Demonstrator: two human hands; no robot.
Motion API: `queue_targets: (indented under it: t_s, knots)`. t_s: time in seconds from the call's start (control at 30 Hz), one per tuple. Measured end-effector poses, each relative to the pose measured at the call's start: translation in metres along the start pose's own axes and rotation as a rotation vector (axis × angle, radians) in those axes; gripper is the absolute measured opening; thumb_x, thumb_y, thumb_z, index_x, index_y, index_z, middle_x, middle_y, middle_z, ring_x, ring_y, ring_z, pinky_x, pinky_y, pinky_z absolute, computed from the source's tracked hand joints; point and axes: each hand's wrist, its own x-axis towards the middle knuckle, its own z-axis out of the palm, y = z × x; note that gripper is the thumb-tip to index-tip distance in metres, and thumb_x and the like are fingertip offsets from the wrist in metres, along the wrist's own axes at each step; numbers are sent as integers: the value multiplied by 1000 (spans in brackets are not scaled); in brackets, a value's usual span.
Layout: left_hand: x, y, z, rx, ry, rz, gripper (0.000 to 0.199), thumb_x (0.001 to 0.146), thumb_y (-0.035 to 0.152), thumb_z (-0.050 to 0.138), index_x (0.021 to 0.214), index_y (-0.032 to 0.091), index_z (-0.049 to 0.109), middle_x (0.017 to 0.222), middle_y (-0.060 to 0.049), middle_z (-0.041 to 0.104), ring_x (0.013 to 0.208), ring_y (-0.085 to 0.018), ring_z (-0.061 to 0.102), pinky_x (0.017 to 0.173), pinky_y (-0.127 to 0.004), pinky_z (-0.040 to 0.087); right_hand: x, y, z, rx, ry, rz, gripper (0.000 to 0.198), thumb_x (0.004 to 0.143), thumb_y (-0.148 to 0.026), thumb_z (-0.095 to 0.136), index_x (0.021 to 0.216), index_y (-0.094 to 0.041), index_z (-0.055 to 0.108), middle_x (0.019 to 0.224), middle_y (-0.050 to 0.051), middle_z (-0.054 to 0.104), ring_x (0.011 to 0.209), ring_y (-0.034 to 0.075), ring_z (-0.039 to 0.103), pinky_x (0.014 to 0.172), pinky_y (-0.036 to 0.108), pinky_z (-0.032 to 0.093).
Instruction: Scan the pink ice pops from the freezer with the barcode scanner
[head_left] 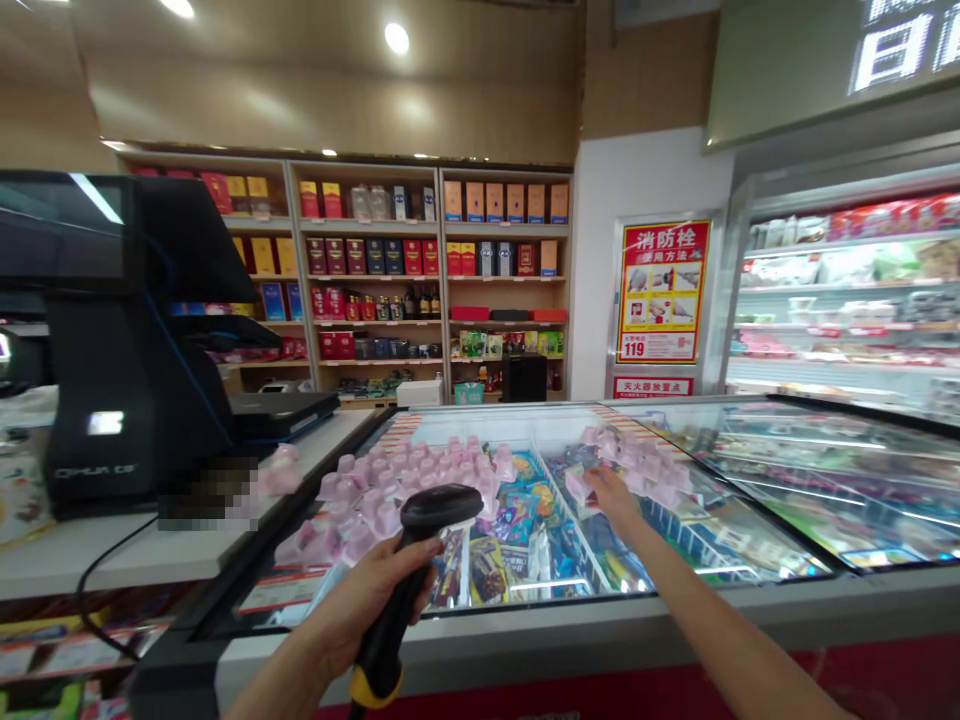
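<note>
My left hand grips a black barcode scanner with a yellow base, its head held over the glass lid of a chest freezer. My right hand reaches out over the glass and holds a small pink pack, lifted from a cluster of the same pink packs lying on the lid. A second, larger cluster of pink packs lies on the glass to the left, behind the scanner. Colourful frozen goods show under the glass.
A black till terminal stands on the white counter at the left, its cable hanging over the edge. Shelves of boxed goods line the far wall. An open chiller stands at the right, beside a red fire notice.
</note>
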Motion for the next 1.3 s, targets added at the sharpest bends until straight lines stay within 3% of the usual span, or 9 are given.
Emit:
queue_targets:
  t_s: [0.1, 0.23, 0.37, 0.57, 0.73, 0.83, 1.0, 1.2, 1.3]
  knots:
    - [-3, 6, 4, 21, -22, 16, 26, 65, 38, 57, 65, 15, 46, 54, 3, 51, 43, -5, 44, 42, -17, 33, -3, -13, 36, 497, -143, 161, 14, 62, -31, 50, 71, -21, 47, 56, -2, 55, 55, 14, 54, 56, 28, 41]
    - [-6, 12, 12, 41, -87, 27, 24, 66, 37, 56, 64, 14, 48, 53, 3, 50, 42, -5, 43, 41, -16, 32, -7, -26, 64, 740, -227, 200, 18, 55, -28, 58, 67, -20, 48, 57, -3, 58, 56, 13, 55, 57, 27, 43]
    - [-4, 12, 15, 66, -155, 38, 24, 68, 36, 53, 61, 13, 50, 52, 2, 50, 42, -5, 42, 42, -17, 33, -4, -27, 72, 777, -217, 165, 18, 56, -29, 58, 67, -19, 48, 59, -3, 58, 59, 13, 56, 60, 28, 44]
    - [3, 11, 10, 33, -45, -12, 24, 63, 37, 58, 67, 15, 50, 53, 3, 53, 42, -6, 45, 42, -17, 32, 10, -26, 73, 660, -191, 106, 15, 62, -32, 51, 71, -20, 46, 65, 0, 59, 67, 16, 57, 64, 32, 45]
    - [13, 9, 11, 36, -129, -17, 22, 66, 36, 56, 65, 14, 50, 54, 1, 52, 42, -6, 44, 41, -18, 31, 16, -29, 79, 626, -187, 68, 17, 63, -33, 49, 72, -20, 45, 65, 1, 58, 68, 16, 57, 63, 32, 45]
    - [19, 8, 8, 16, -120, -16, 22, 66, 35, 56, 67, 14, 50, 54, 2, 52, 42, -6, 44, 42, -18, 32, 20, -25, 77, 481, -131, 54, 20, 65, -34, 46, 78, -19, 46, 65, 1, 57, 62, 16, 56, 60, 32, 45]
    - [18, 9, -4, 27, 7, -37, 25, 63, 36, 60, 67, 14, 49, 53, 3, 51, 42, -6, 45, 41, -17, 34, 20, -6, 81, -221, 66, -190, 24, 64, -25, 47, 86, -17, 52, 78, 5, 59, 73, 18, 55, 69, 32, 41]
    - [25, 5, -6, -14, 100, -103, 25, 60, 35, 63, 67, 14, 51, 53, 3, 53, 43, -6, 47, 42, -17, 37, 11, -4, 114, -481, -89, -391, 22, 71, -27, 43, 86, -17, 55, 82, 4, 61, 77, 16, 54, 71, 27, 39]
    - [29, 3, -8, -20, 67, -95, 24, 62, 35, 62, 68, 14, 52, 53, 3, 53, 43, -6, 47, 42, -17, 36, 19, -8, 81, -630, -41, -507, 27, 74, -26, 40, 93, -16, 54, 95, 7, 58, 90, 17, 50, 80, 28, 35]
